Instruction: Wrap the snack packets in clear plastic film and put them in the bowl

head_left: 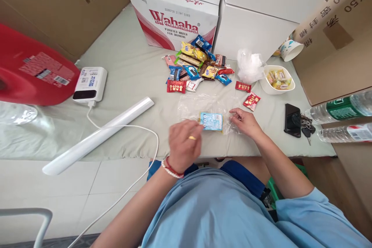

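Observation:
A small light-blue snack packet lies on a clear plastic bag near the front of the covered table. At the packet's left end is my left hand, fingers curled in and slightly blurred; what they hold, if anything, is hidden. My right hand is on the other side, its thumb and fingertips closed on the right edge of the bag. Behind the bag lies a pile of wrapped snacks. Two red packets, one flat and one tilted, lie to the right of that pile.
A white bowl of yellow packets and a crumpled plastic bag stand at back right. A phone, keys and bottles are further right. Left are a white tube light, a cable and a power bank.

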Action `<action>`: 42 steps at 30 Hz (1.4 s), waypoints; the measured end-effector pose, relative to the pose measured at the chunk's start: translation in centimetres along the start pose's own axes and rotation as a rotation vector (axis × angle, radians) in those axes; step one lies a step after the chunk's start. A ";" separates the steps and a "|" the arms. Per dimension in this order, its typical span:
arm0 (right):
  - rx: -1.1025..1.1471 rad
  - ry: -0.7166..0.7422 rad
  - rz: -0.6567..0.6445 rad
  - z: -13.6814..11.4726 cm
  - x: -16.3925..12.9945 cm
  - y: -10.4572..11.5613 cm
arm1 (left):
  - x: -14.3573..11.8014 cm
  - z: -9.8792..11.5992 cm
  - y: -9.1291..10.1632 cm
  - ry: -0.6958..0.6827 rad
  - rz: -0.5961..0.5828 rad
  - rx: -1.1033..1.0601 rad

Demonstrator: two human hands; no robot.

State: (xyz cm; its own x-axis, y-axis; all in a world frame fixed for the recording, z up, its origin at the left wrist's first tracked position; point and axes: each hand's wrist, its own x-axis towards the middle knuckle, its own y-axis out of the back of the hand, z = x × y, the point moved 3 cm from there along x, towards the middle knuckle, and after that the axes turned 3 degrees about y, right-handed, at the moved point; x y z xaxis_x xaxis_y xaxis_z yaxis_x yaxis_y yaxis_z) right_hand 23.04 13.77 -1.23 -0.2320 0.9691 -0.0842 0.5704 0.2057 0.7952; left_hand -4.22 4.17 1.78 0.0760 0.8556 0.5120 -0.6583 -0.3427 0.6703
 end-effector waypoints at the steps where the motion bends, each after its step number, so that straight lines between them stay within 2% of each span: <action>1: -0.046 -0.002 -0.016 0.1 0.1 0.1 | 0.3 1.0 -1.0 -0.074 -0.081 0.012; 3: -0.177 0.044 -0.011 0.1 0.6 0.7 | 1.4 2.1 -3.0 -0.123 -0.179 0.051; 5: -0.305 0.129 0.055 -0.3 1.7 1.8 | 2.5 2.2 -4.8 -0.114 -0.260 0.088; 7: -0.362 0.200 0.125 -1.1 3.4 2.8 | 3.2 1.7 -6.0 -0.111 -0.325 0.115; 9: -0.357 0.256 0.128 -2.2 5.6 3.0 | 3.5 1.3 -6.5 -0.130 -0.352 0.133; 12: -0.363 0.330 0.000 -4.1 9.1 1.7 | 3.5 0.9 -6.5 -0.160 -0.343 0.145; 15: -0.410 0.280 -0.169 -5.3 11.9 -0.2 | 3.3 0.8 -6.4 -0.164 -0.344 0.139; 19: -0.317 0.223 -0.339 -6.3 13.0 -0.6 | 3.1 0.7 -6.4 -0.148 -0.361 0.106; 22: -0.196 0.299 -0.350 -7.3 11.7 1.0 | 3.0 0.6 -6.4 -0.137 -0.361 0.109; 26: -0.195 0.471 -0.242 -8.6 7.2 2.3 | 2.9 0.6 -6.6 -0.137 -0.357 0.104; 30: -0.220 0.657 -0.279 -8.7 1.8 0.2 | 3.0 -0.6 -6.3 -0.084 -0.354 -0.007; 34: -0.170 0.659 -0.207 -7.2 -0.6 -2.3 | 2.5 -2.8 -5.2 0.015 -0.324 -0.322; 36: -0.166 0.676 -0.199 -6.7 -0.9 -3.3 | 2.1 -4.1 -4.6 0.131 -0.246 -0.504; 38: -0.192 0.688 -0.211 -6.4 -0.9 -3.9 | 1.9 -5.6 -4.1 0.323 -0.113 -0.635; 42: -0.261 0.674 -0.241 -6.6 -1.1 -4.4 | 2.3 -8.8 -3.4 0.783 0.253 -0.628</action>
State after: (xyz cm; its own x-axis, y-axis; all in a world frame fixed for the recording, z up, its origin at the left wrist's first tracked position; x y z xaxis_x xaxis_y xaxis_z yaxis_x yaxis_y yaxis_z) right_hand 15.53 10.92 -0.69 -0.8052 0.5913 0.0447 0.2575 0.2807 0.9246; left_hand -8.38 10.74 -4.04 -0.4798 0.8763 -0.0441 -0.8762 -0.4760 0.0754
